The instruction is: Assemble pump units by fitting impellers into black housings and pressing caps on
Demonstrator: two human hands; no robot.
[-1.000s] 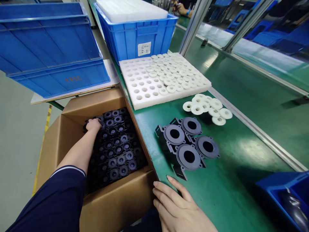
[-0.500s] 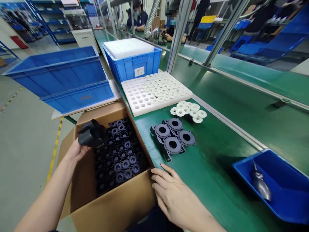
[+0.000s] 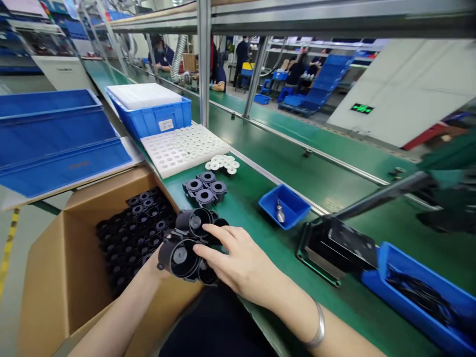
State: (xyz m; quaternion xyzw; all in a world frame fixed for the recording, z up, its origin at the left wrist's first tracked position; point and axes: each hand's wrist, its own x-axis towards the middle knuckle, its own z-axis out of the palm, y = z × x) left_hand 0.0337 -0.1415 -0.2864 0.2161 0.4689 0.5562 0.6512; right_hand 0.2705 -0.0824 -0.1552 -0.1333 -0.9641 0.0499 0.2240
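Observation:
A cluster of black cylindrical housings is between my hands, over the near edge of the green bench, with the hollow ends facing me. My left hand grips it from the left side, its fingers partly hidden behind the parts. My right hand holds the right side, thumb and fingers on the rims. Just beyond, a group of similar black parts stands on the bench. White rings lie behind that group. On the left, an open cardboard box contains many black parts.
A white foam tray with rings lies near a blue crate. Large blue bins stand left. Rightward are a small blue bin with a tool, a black stand base and a blue cable bin. People sit beyond.
The view has swung right. My left hand has brought black parts out from above the box to the bench edge, and my right hand has left the box rim and taken hold of them.

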